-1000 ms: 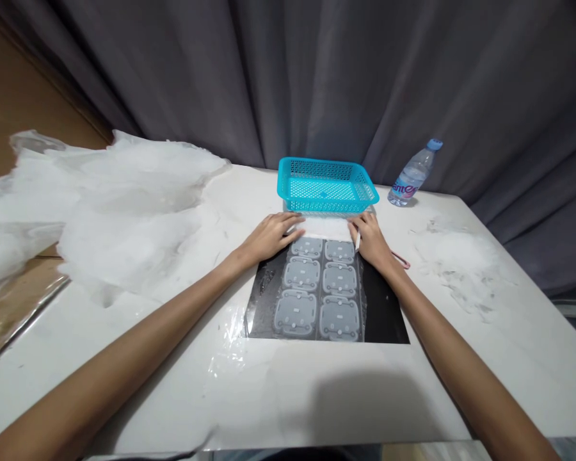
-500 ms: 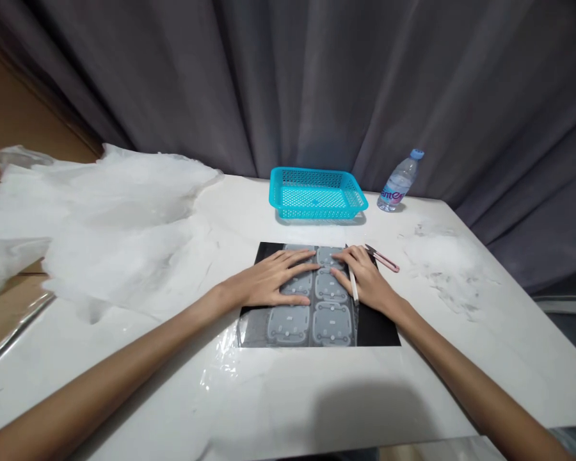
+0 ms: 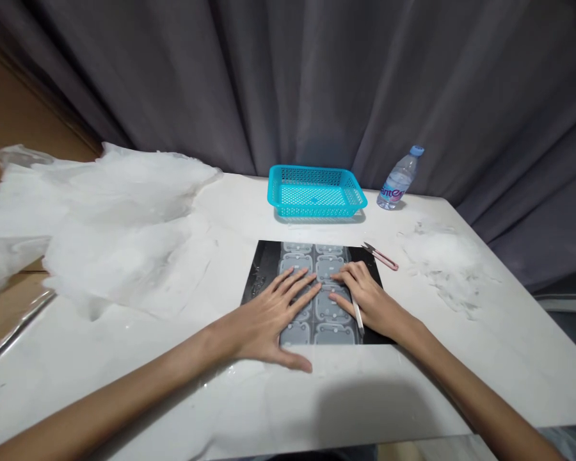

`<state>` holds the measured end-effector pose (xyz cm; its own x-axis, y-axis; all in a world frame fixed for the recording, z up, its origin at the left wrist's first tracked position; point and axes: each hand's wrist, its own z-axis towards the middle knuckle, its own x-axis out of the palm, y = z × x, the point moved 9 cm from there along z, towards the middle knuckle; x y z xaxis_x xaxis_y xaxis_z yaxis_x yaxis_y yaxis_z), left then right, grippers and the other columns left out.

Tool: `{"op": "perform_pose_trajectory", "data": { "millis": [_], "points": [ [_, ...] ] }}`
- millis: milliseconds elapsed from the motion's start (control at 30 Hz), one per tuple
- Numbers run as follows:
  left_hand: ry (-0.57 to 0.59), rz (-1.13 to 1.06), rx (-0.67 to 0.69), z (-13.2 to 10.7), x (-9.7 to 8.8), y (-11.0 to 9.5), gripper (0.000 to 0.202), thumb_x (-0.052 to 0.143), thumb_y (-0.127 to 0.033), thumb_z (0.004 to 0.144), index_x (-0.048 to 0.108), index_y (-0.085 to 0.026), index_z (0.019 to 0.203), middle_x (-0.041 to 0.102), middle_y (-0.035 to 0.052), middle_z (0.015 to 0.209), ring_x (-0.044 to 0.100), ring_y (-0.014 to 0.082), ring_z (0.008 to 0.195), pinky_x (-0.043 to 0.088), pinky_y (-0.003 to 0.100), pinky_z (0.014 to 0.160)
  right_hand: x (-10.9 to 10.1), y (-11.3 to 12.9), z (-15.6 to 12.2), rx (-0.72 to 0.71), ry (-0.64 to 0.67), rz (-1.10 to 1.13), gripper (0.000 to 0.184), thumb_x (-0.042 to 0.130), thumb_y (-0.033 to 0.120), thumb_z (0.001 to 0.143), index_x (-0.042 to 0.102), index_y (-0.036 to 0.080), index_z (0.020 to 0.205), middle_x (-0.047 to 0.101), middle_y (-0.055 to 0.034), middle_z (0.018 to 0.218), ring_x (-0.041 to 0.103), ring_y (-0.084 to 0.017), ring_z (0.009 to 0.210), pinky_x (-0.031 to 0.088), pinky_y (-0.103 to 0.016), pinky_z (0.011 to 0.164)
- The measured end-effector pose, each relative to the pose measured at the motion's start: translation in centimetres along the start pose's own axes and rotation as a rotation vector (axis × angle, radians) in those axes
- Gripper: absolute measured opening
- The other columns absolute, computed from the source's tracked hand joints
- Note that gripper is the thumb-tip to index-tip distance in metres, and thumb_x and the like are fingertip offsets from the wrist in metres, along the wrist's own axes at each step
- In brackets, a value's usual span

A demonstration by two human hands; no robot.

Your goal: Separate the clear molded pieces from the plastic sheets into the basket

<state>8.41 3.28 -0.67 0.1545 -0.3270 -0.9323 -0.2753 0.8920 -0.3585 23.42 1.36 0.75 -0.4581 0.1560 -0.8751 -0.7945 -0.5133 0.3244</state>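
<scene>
A clear film sheet with rows of grey rounded-square shapes [image 3: 335, 308] lies over a black board [image 3: 264, 264] on the white table. My left hand [image 3: 281, 314] rests flat on the sheet's left part, fingers spread, thumb beyond the board's near edge. On the right part of the sheet, my right hand [image 3: 365, 291] is curled around a slim white pen-like tool [image 3: 358, 318], whose near end shows below the palm. Its fingertips touch or hover just over the grey shapes; I cannot tell which. Pink-handled thread snips [image 3: 383, 257] lie past the board's far right corner.
A blue perforated basket [image 3: 317, 210] stands at the back, with a water bottle [image 3: 397, 182] to its right. Heaped white film [image 3: 120, 205] covers the table's left side. White scraps [image 3: 441, 256] lie at right. A grey curtain [image 3: 288, 83] hangs behind.
Both hands have moved nearer to me, and the film sheet with the grey shapes has slid the same way over the board. The left fingers have spread wider. The snips stay put.
</scene>
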Motion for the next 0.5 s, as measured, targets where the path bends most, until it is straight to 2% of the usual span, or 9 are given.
{"op": "perform_pose_trajectory", "data": {
  "millis": [167,267,333,400,467,500],
  "points": [
    [0.032,-0.037,0.013,-2.4,1.5,-3.2,0.134,0.062,-0.089,0.074,-0.002,-0.02,0.169,0.01,0.0193,0.175,0.014,0.0493,0.158,0.005,0.068,0.128,-0.2,1.2,-1.5,0.037,0.098,0.081,0.029,0.062,0.034,0.102,0.056,0.019,0.126,0.058,-0.0125,0.113,0.055,-0.03,0.11,0.056,-0.047,0.094],
    [0.041,-0.085,-0.007,-4.2,2.2,-4.9,0.139,0.066,-0.089,0.071,-0.004,-0.02,0.169,0.009,0.02,0.175,0.017,0.0496,0.158,0.017,0.065,0.127,-0.2,1.9,-2.3,0.052,0.136,0.123,0.03,0.065,0.036,0.1,0.056,0.02,0.124,0.059,-0.0112,0.113,0.055,-0.029,0.11,0.056,-0.045,0.093],
    [0.049,-0.108,-0.024,-4.7,1.9,-5.4,0.134,0.067,-0.087,0.072,0.002,-0.022,0.17,0.014,0.0207,0.174,0.023,0.0505,0.156,0.026,0.065,0.124,-0.3,2.3,-2.6,0.037,0.133,0.143,0.03,0.068,0.037,0.099,0.058,0.019,0.12,0.061,-0.0105,0.109,0.056,-0.028,0.107,0.056,-0.043,0.09],
    [0.062,-0.139,-0.065,-4.3,0.7,-5.0,0.113,0.064,-0.081,0.082,0.017,-0.026,0.169,0.032,0.0189,0.17,0.036,0.0476,0.151,0.035,0.063,0.12,-0.8,2.7,-2.6,-0.021,0.072,0.174,0.021,0.069,0.034,0.099,0.061,0.018,0.11,0.063,-0.0088,0.101,0.057,-0.025,0.099,0.054,-0.04,0.084],
    [0.052,-0.196,-0.13,-3.0,-1.2,-3.6,0.076,0.057,-0.068,0.097,0.039,-0.031,0.16,0.056,0.0124,0.153,0.054,0.0384,0.139,0.042,0.056,0.116,-2.1,2.7,-2.2,-0.101,-0.061,0.211,0.01,0.066,0.026,0.101,0.063,0.019,0.094,0.063,-0.0058,0.086,0.056,-0.021,0.085,0.051,-0.036,0.076],
    [0.024,-0.226,-0.152,-1.9,-2.3,-2.7,0.06,0.053,-0.061,0.102,0.047,-0.03,0.153,0.061,0.0103,0.145,0.059,0.034,0.133,0.045,0.052,0.114,-2.8,2.3,-1.9,-0.124,-0.131,0.235,0.015,0.062,0.022,0.103,0.063,0.019,0.088,0.062,-0.0045,0.08,0.055,-0.02,0.079,0.049,-0.035,0.073]
  ]
}}
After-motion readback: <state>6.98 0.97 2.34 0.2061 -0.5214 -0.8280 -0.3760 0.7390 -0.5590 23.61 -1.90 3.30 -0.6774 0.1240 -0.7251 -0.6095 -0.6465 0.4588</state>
